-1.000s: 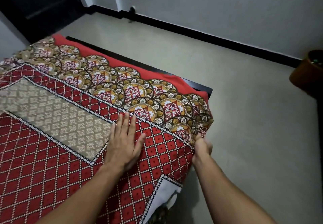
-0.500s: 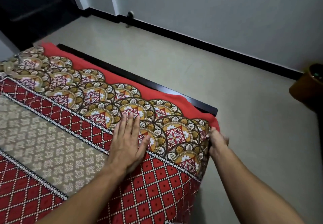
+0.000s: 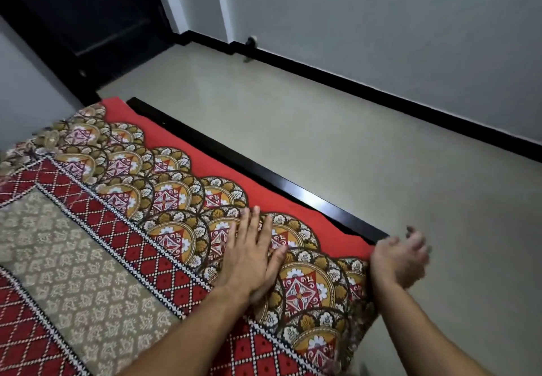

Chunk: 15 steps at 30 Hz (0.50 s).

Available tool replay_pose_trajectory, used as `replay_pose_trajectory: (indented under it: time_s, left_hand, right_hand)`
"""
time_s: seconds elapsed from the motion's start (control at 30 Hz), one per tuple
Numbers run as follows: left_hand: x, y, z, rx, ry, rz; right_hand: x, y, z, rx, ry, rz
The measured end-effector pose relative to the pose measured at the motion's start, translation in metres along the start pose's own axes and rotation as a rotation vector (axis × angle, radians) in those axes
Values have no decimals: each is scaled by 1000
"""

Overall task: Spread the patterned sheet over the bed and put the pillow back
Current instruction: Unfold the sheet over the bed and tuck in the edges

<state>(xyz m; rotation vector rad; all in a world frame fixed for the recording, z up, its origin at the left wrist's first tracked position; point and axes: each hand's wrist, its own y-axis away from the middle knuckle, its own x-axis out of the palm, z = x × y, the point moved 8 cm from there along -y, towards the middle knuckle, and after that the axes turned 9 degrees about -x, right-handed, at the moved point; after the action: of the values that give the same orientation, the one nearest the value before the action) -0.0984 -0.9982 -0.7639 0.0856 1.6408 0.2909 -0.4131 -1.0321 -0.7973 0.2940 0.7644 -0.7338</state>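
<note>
My left hand [image 3: 252,255] lies flat on the sheet [image 3: 96,261], which covers the bed [image 3: 264,176], fingers straight and together, so I should push the wrinkles gently toward the corner, where my blurred right hand [image 3: 399,255], fingers loosely spread, seems to hold nothing.

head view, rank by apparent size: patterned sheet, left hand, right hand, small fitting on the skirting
1. patterned sheet
2. left hand and right hand: alike; the right is motion-blurred, so no ranking.
3. small fitting: smallest, though also farthest from the camera.
</note>
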Motion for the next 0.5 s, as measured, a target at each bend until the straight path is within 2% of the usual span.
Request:
replay_pose_trajectory:
  time_s: [0.03, 0.07, 0.1, 0.17, 0.23, 0.37, 0.47, 0.5]
  left_hand:
    - [1, -5, -2, -27, -14, 15]
    - [1, -10, -5, -64, -18, 21]
    - [2, -17, -9, -100, -16, 21]
    - [0, -30, -17, -157, 5, 23]
    - [0, -43, -32, -189, -4, 56]
    - [-5, -50, -81, -99, -66, 177]
    - [-19, -51, -116, -22, -66, 286]
    - [-32, -53, -122, -46, -47, 287]
  right_hand:
    - [1, 6, 38, -283, -34, 36]
    - [10, 22, 73, -523, -81, 167]
    - [25, 44, 95, -697, -89, 356]
    - [53, 86, 109, -902, 63, 718]
    - [65, 93, 96, -964, 258, 834]
    - [58, 55, 60, -662, 400, 1065]
    - [48, 35, 72, -834, 523, 1250]
    - [41, 31, 86, -903, 548, 1309]
